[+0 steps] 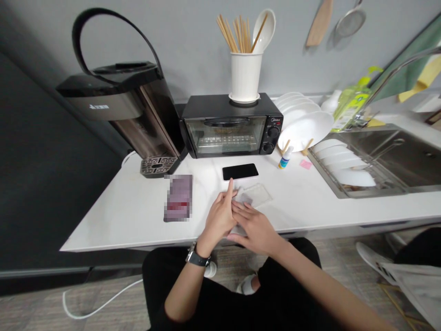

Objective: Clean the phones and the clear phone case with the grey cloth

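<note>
My left hand (220,216) and my right hand (253,227) meet over the front of the white counter (138,216). They are closed together on a small pale, thin piece that I cannot make out. My left index finger points up toward a black phone (240,171) lying flat just beyond. A clear plastic case (257,194) rests on the counter right behind my fingers. My left wrist carries a watch (197,257).
A pixelated purple packet (179,197) lies to the left. Behind stand a black water dispenser (131,115), a toaster oven (232,126) with a white utensil holder (245,76), a small bottle (285,157), plates (305,122) and a sink (389,158). Another person's shoe (372,257) shows at right.
</note>
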Available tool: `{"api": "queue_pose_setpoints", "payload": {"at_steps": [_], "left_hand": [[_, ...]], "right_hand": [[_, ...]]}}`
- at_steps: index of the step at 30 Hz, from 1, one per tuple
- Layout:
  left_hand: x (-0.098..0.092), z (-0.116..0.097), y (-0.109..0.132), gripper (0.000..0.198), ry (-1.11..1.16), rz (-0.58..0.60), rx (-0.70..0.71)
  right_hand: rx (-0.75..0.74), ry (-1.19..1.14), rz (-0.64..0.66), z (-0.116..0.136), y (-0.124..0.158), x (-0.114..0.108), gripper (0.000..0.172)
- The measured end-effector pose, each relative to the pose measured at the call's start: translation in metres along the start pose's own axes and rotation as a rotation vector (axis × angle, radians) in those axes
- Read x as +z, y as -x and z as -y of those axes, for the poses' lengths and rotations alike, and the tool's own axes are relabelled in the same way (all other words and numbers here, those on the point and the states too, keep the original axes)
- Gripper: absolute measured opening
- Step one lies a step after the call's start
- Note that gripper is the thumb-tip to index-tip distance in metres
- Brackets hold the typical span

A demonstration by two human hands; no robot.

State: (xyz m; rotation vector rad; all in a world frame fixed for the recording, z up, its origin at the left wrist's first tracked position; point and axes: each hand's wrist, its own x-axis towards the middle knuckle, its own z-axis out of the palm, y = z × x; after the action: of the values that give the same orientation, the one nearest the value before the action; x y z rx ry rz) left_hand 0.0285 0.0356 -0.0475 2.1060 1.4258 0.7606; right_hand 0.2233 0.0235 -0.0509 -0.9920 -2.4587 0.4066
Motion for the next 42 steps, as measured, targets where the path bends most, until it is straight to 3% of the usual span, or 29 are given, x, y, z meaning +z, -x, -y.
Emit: {"api": "queue_pose_setpoints", "payload": {"at_steps": [3,6,8,10,15,19,25,29,31,34,37,40,42], "left_hand": [[0.0,0.0,0.0,0.123,0.006,0.0,-0.003],[0.0,0.001,-0.001,0.125,-0.005,-0.009,-0.016],[0.001,0.002,0.0,0.119,-0.013,-0.01,-0.016],[0.001,0.004,0.001,0.115,-0.013,-0.012,-0.005],[0.0,0.006,0.001,0.125,-0.006,-0.006,0.0],[0.0,0.007,0.0,0.119,-0.01,-0.004,-0.007],[-0.003,0.0,-0.001,0.121,-0.01,0.009,-0.001],[-0.003,0.003,-0.002,0.115,-0.018,0.013,-0.025],[-0.002,0.006,-0.002,0.111,-0.037,0.016,-0.028],[-0.001,0.007,-0.002,0.113,-0.052,0.02,0.001],[-0.001,0.005,-0.002,0.12,-0.044,0.009,0.007],[0.0,0.004,-0.001,0.123,-0.015,-0.011,0.004],[0.001,0.004,0.0,0.124,0.012,-0.018,0.021]], "right_hand": [[0.087,0.063,-0.041,-0.008,0.004,-0.007,0.057],[0.234,0.172,-0.144,-0.012,0.007,-0.008,0.063],[0.116,0.101,-0.083,-0.007,0.006,-0.004,0.076],[-0.013,0.022,0.01,-0.002,0.005,-0.002,0.079],[0.16,0.157,-0.085,-0.008,0.01,-0.015,0.065],[-0.007,0.048,0.008,-0.006,0.009,-0.013,0.085],[0.176,0.199,-0.065,-0.021,0.013,-0.022,0.065],[0.001,0.041,0.026,-0.004,0.011,-0.014,0.08],[-0.015,0.028,0.034,0.0,0.006,-0.01,0.075],[0.101,0.144,-0.029,-0.008,0.006,-0.013,0.06],[0.237,0.238,-0.122,-0.006,0.016,-0.013,0.061],[0.134,0.168,-0.092,0.007,0.021,-0.006,0.078],[0.055,0.116,-0.052,0.008,0.019,-0.004,0.079]]}}
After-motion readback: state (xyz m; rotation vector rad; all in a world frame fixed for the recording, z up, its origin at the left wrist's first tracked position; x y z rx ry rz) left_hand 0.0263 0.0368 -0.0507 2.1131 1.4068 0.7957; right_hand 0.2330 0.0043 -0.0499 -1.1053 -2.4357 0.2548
